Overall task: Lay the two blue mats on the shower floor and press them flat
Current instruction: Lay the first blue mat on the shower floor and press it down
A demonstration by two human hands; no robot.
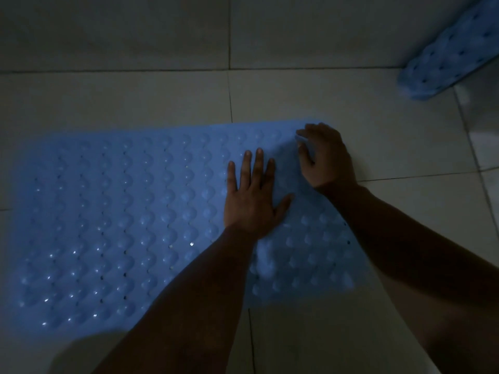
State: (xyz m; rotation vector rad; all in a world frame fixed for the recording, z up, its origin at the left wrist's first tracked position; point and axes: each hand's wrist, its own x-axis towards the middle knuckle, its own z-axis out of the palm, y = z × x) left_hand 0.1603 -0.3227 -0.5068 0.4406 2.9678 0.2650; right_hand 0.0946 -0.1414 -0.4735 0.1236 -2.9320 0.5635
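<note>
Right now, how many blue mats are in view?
2. One blue mat lies spread on the tiled floor under both hands; the second mat sits at the upper right, partly cut off by the frame.

A single wide-angle head camera looks steeply down from above at a dim tiled floor (297, 98), close enough that both forearms enter from the bottom edge. A blue mat (121, 225) fills the lower left and centre, with the left hand (253, 201) and right hand (326, 157) near mid-frame. A second mat (453, 55) clips the upper right corner.
</note>
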